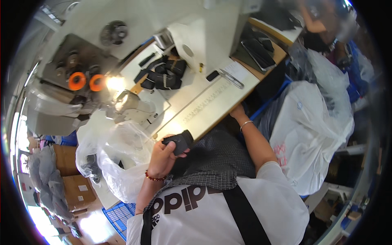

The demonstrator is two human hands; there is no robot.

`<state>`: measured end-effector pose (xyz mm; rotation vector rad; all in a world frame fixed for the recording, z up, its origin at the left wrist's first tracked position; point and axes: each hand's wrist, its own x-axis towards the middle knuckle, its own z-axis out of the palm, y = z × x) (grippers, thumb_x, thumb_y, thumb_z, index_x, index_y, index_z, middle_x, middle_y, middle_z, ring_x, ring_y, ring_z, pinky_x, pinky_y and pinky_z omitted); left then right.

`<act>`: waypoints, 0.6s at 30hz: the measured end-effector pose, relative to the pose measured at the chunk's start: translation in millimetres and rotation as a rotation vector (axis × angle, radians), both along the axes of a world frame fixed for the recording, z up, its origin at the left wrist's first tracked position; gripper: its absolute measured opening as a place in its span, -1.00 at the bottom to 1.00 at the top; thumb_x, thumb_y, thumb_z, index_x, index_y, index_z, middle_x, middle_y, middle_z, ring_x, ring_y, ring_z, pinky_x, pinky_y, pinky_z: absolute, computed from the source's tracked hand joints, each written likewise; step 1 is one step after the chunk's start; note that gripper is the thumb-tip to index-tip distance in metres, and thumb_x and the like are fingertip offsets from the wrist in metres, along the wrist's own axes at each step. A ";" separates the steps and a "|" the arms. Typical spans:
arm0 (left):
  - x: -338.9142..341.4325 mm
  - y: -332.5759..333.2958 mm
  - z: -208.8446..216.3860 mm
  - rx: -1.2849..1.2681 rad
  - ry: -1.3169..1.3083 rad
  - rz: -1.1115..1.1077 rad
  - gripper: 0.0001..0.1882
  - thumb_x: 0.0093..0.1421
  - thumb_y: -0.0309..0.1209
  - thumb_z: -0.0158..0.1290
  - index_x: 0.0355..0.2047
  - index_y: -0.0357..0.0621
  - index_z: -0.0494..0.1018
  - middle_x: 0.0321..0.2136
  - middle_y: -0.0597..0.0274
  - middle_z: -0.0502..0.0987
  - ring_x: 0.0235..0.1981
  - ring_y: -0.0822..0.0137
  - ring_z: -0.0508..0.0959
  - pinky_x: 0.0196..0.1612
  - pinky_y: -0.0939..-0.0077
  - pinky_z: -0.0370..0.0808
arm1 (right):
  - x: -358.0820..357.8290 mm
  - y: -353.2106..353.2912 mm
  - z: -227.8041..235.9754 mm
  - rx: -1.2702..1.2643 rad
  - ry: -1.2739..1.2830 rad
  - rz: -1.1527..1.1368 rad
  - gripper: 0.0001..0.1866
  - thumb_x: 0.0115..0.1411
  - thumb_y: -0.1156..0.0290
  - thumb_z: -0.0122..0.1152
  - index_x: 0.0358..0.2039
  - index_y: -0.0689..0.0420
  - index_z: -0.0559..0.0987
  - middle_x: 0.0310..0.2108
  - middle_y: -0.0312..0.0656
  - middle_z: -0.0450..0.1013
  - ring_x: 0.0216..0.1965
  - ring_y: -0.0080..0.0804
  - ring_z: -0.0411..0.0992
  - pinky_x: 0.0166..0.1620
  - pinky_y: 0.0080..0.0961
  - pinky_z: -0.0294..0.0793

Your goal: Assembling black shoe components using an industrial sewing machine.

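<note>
My left hand (162, 158), with a beaded bracelet at its wrist, is closed around a small black stack of fabric pieces (181, 141). It is just off the front edge of the pale sewing table (204, 110), above my lap. My right hand (237, 112) reaches down by the table's edge farther right, near a blue-rimmed container (271, 98). Its fingers are mostly hidden there, so what they touch cannot be seen. On the table beside the sewing machine head (132, 105) lies a heap of tied black bundles (165, 73).
Metal-bladed snips (232, 79) and a phone (258, 55) lie toward the far right. A clear plastic bag (124, 157) bulges on my left, and a large white bag (304, 134) stands on my right. Cardboard boxes (77, 192) are stacked at left. Another person (316, 24) is at the far right.
</note>
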<state>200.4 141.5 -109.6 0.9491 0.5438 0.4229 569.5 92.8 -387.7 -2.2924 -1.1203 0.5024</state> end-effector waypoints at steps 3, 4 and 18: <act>-1.3 -3.0 -1.9 -0.052 -0.077 -0.006 -0.59 0.38 -0.32 0.01 0.08 -0.40 0.30 -0.11 -0.09 0.56 -0.18 0.11 0.65 -0.19 0.38 0.66 | 19.7 32.8 -36.5 0.197 -0.033 0.124 -0.35 0.32 0.01 -0.03 0.35 0.03 0.25 0.35 -0.06 0.20 0.34 -0.07 0.20 0.30 -0.21 0.28; -3.2 -3.1 -1.1 -0.061 -0.088 -0.006 -0.60 0.38 -0.33 0.00 0.08 -0.40 0.30 -0.10 -0.09 0.56 -0.18 0.12 0.64 -0.18 0.38 0.65 | 22.4 38.6 -39.8 0.059 -0.018 0.106 -0.35 0.32 0.01 -0.03 0.35 0.03 0.25 0.35 -0.06 0.20 0.34 -0.07 0.20 0.31 -0.21 0.28; 3.0 -3.6 7.5 -0.054 -0.067 -0.148 -0.63 0.38 -0.30 0.03 0.03 -0.36 0.35 -0.12 0.00 0.56 -0.14 0.23 0.63 -0.12 0.44 0.63 | 27.1 24.4 2.7 -0.272 0.002 0.068 -0.34 0.33 0.00 -0.03 0.35 0.03 0.25 0.36 -0.07 0.19 0.34 -0.08 0.19 0.32 -0.21 0.26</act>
